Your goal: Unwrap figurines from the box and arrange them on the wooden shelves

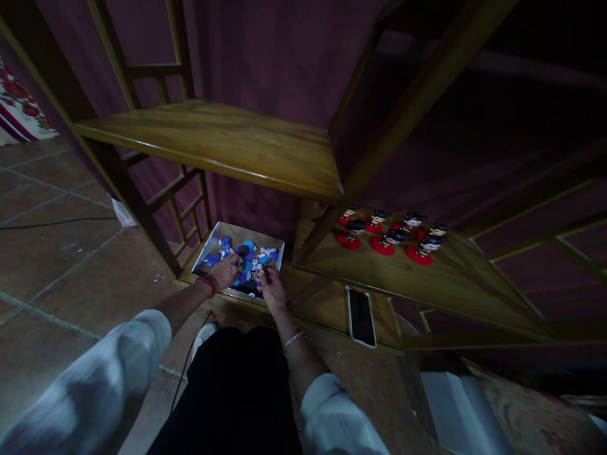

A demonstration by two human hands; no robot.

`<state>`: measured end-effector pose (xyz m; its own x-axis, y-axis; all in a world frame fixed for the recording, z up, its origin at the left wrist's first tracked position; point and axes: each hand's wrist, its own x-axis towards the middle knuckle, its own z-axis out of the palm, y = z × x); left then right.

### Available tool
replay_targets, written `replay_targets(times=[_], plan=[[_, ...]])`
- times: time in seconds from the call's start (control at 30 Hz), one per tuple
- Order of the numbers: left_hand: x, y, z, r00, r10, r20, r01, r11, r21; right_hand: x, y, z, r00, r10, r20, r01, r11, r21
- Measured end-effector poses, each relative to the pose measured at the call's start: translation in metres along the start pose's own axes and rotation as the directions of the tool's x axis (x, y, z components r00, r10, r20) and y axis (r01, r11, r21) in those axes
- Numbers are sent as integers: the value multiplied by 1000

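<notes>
A shallow white cardboard box [279, 258] stands on the low wooden shelf in front of me. Inside it lie many small blue, white and black figurines [213, 259], jumbled together. My left hand [225, 272], with a red bead bracelet [207, 285] at the wrist, reaches over the box's left side, its fingers down among the pieces; what they touch is hidden. At the box's right side my right hand [272, 287] has its fingers closed on a small dark piece [267, 274], too small to make out. A silvery bracelet [294, 340] circles that wrist.
Several figurines with black hair and red round bases [383, 243] stand on a raised shelf [332, 262] to the right. A phone [361, 316] lies below them. An upper wooden shelf [213, 142] overhangs the box. A cable [183, 373] runs along the floor.
</notes>
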<state>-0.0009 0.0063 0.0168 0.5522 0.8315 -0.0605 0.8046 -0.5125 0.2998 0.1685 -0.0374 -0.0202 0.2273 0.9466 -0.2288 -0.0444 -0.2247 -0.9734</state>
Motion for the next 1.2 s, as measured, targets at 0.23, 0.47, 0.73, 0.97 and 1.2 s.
replay_targets(times=[0.23,0.47,0.73,0.97,1.2], plan=[[11,8,4,999,1,54,-7,994,110,1,2,1,1000,-7,-14,7,1000,-3],[17,13,5,994,31,107,-48,985,167,2,4,0,1000,-12,-19,13,999,29],[7,17,-1,999,-24,48,18,992,124,-2,1,-4,1000,0,-28,2,998,59],[2,22,-4,999,-11,33,8,994,104,-3,4,-7,1000,5,-18,-4,997,78],[-7,20,1,1000,17,-6,-17,996,82,-3,12,-8,1000,-25,2,25,1000,-5]])
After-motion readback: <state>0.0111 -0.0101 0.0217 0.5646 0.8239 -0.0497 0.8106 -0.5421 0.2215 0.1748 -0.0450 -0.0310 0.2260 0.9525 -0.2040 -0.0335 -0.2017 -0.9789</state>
